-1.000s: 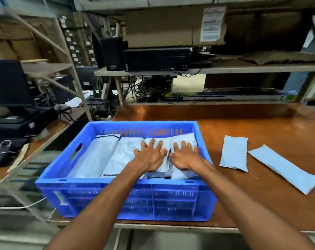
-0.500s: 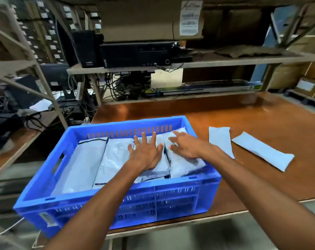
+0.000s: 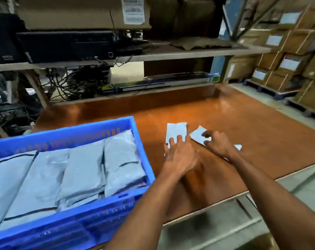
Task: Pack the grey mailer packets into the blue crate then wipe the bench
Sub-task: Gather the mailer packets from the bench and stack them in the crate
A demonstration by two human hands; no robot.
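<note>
The blue crate (image 3: 135, 141) stands at the left of the brown bench (image 3: 243, 127), with several grey mailer packets (image 3: 84, 168) lying side by side inside it. Two more grey packets lie on the bench to its right. My left hand (image 3: 180, 156) rests with spread fingers on the lower part of the nearer packet (image 3: 176, 129). My right hand (image 3: 218, 144) lies over the other packet (image 3: 198, 135), fingers bent onto it; only its two ends show. Whether either hand grips its packet is not visible.
A shelf unit (image 3: 189, 53) with black electronics (image 3: 66, 44), cables and cardboard runs along the back of the bench. Stacked cardboard boxes (image 3: 288, 65) on pallets stand at the far right. The bench's front edge (image 3: 225, 197) runs diagonally under my forearms.
Both hands left the packets in the crate and moved right onto the two packets on the bench. The view swung right, so the crate now sits at the left.
</note>
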